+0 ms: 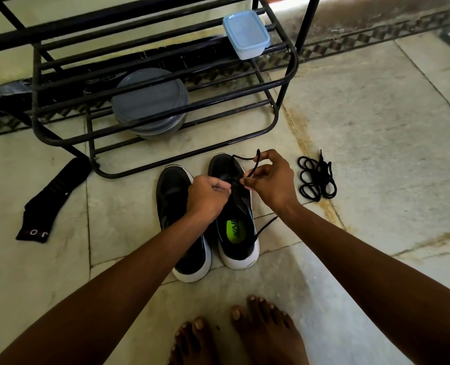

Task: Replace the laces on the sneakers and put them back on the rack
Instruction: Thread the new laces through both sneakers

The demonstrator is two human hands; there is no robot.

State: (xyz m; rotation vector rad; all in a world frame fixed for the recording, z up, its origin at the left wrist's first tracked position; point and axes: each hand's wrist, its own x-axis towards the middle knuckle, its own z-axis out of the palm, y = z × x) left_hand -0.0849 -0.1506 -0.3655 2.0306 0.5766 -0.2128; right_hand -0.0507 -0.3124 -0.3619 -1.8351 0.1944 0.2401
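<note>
The right hand (271,177) pinches a black lace (255,164) between thumb and fingertips, and the cord loops up above the knuckles. The left hand (208,196), fingers curled, grips the same lace low down where it meets the eyelets. Both hands work over the sneaker with the green insole (238,233), which stands on the tiled floor touching its partner, the second sneaker (174,196).

The lace looks thin, soft and limp, so it is best held close to its tip for threading. The shoe seems light and may shift if pulled, so it helps to steady it at the eyelets.

Both forearms reach forward and down with wrists bent inward, above bare feet (245,333). A coiled spare lace (314,180) lies to the right. Just beyond the shoes is the black metal rack (289,75), holding stacked grey plates (150,101) and a lidded plastic container (246,32). A black sock (52,196) lies to the left.
</note>
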